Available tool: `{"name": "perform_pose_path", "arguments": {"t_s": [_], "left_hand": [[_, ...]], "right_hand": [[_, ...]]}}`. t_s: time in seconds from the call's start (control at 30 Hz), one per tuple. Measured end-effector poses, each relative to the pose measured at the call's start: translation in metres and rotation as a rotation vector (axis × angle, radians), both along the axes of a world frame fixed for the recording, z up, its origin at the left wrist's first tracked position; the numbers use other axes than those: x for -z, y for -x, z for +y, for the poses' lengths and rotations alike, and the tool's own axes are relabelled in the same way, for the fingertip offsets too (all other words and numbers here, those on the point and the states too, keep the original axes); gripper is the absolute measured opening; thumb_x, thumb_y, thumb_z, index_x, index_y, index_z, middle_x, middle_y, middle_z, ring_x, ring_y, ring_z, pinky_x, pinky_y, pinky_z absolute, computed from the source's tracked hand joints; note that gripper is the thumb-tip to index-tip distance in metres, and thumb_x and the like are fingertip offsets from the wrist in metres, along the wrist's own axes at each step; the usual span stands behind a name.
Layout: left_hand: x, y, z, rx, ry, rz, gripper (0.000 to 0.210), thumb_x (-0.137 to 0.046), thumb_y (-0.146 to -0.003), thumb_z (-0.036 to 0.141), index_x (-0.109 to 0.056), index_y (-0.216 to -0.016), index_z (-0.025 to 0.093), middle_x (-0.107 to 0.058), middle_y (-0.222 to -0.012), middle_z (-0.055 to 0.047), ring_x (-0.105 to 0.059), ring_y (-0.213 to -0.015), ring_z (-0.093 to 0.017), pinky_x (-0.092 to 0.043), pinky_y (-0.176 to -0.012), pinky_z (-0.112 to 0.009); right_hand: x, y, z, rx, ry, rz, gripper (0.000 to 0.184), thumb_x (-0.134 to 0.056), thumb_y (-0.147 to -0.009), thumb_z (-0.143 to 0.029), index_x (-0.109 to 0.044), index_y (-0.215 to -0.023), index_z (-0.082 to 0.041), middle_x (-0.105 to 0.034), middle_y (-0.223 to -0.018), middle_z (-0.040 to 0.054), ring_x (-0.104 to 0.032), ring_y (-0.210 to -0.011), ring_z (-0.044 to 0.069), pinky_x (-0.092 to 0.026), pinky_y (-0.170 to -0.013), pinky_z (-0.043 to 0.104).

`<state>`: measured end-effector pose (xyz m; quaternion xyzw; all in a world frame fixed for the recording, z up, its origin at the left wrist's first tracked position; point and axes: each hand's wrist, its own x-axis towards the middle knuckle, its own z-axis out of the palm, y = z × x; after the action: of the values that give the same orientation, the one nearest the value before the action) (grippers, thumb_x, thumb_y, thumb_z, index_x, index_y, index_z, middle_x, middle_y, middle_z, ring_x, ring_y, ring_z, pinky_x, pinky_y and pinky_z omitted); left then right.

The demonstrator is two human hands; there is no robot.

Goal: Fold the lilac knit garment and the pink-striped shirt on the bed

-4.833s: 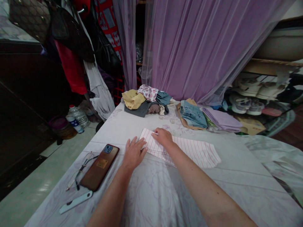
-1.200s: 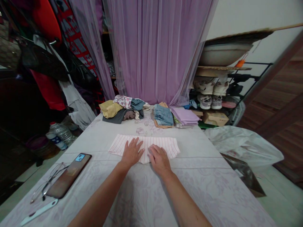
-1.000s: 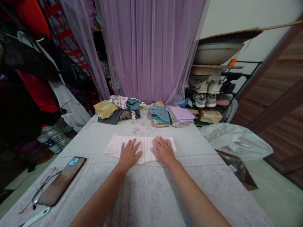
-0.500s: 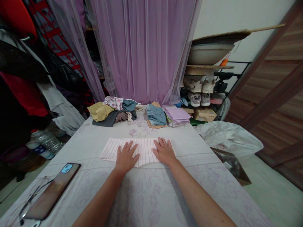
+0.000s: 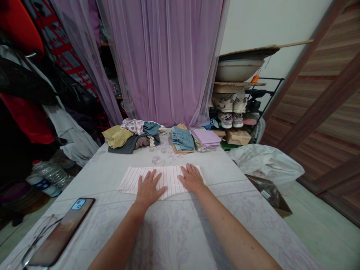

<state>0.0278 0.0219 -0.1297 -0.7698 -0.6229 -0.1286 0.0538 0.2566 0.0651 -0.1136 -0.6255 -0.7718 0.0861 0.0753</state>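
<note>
A folded piece of clothing, white with thin red stripes [image 5: 168, 178], lies flat across the middle of the cloth-covered table [image 5: 174, 232]. My left hand [image 5: 149, 189] rests palm down on its left-centre part, fingers spread. Toward its right end my right hand [image 5: 191, 179] presses flat, the fingers also stretched out. Neither hand grips anything. Beyond it are folded denim pants [image 5: 182, 139] on a small stack, and beside them a stack topped with folded lilac cloth [image 5: 206, 138].
Loose clothes, including a mustard garment [image 5: 116, 136] and a dark grey one [image 5: 126, 147], are heaped at the back left. A phone [image 5: 63, 232] and glasses [image 5: 35, 242] lie at the near left. Past the right edge sit a plastic bag [image 5: 267, 161] and a shoe rack [image 5: 239, 105].
The camera view has shifted slightly, so the surroundings on the right sit further left. Both hands stay flat on the striped clothing, with hardly any movement.
</note>
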Motion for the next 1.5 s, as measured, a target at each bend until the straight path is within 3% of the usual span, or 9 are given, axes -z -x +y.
{"name": "perform_pose_path", "arguments": {"t_s": [0.17, 0.33, 0.53, 0.83, 1.07, 1.5], "left_hand": [[0.000, 0.001, -0.001, 0.009, -0.009, 0.011, 0.063, -0.056, -0.084, 0.062, -0.054, -0.138, 0.030, -0.045, -0.150, -0.013, -0.040, -0.137, -0.038, -0.030, -0.107, -0.066], [-0.002, 0.001, -0.001, 0.014, 0.013, 0.033, 0.066, -0.056, -0.083, 0.063, -0.052, -0.139, 0.029, -0.043, -0.151, -0.013, -0.039, -0.138, -0.038, -0.030, -0.107, -0.065], [0.000, 0.001, 0.001, -0.008, 0.017, 0.053, 0.054, -0.050, -0.090, 0.056, -0.052, -0.139, 0.032, -0.043, -0.151, -0.011, -0.040, -0.138, -0.036, -0.030, -0.108, -0.064], [0.002, 0.006, 0.004, 0.016, 0.044, 0.018, 0.049, -0.051, -0.091, 0.045, -0.052, -0.139, 0.032, -0.043, -0.152, -0.010, -0.038, -0.139, -0.036, -0.030, -0.108, -0.065], [-0.003, 0.017, 0.009, 0.046, 0.189, -0.040, 0.044, -0.039, -0.097, 0.037, -0.050, -0.139, 0.033, -0.041, -0.153, -0.006, -0.035, -0.142, -0.029, -0.028, -0.111, -0.060], [-0.007, 0.010, 0.006, 0.037, 0.186, 0.029, 0.045, -0.047, -0.094, 0.039, -0.052, -0.139, 0.036, -0.037, -0.156, -0.005, -0.031, -0.143, -0.032, -0.025, -0.112, -0.060]], "right_hand": [[-0.001, 0.003, -0.002, 0.021, 0.018, -0.017, 0.060, -0.037, -0.096, -0.050, -0.041, -0.147, -0.019, -0.030, -0.157, 0.0143, -0.024, -0.146, 0.028, -0.014, -0.115, 0.045], [-0.001, -0.001, -0.009, -0.071, -0.099, 0.000, 0.050, -0.040, -0.097, -0.043, -0.049, -0.140, -0.020, -0.035, -0.156, 0.0128, -0.029, -0.144, 0.025, -0.015, -0.116, 0.043], [0.001, 0.013, -0.032, -0.103, -0.146, 0.091, 0.044, -0.042, -0.097, -0.035, -0.052, -0.137, -0.021, -0.044, -0.150, 0.0115, -0.036, -0.140, 0.024, -0.023, -0.115, 0.044], [0.010, 0.025, -0.068, -0.234, -0.170, 0.169, 0.041, -0.046, -0.096, -0.041, -0.055, -0.134, -0.027, -0.047, -0.148, 0.0099, -0.036, -0.140, 0.026, -0.021, -0.115, 0.053], [0.015, 0.030, -0.075, -0.414, -0.271, 0.310, 0.028, -0.063, -0.087, -0.037, -0.068, -0.114, -0.029, -0.059, -0.134, 0.0042, -0.048, -0.126, 0.020, -0.031, -0.108, 0.039], [0.015, 0.055, -0.068, -0.433, -0.303, 0.250, 0.013, -0.061, -0.091, -0.032, -0.072, -0.092, -0.025, -0.066, -0.095, 0.0022, -0.054, -0.094, 0.018, -0.038, -0.083, 0.032]]}}
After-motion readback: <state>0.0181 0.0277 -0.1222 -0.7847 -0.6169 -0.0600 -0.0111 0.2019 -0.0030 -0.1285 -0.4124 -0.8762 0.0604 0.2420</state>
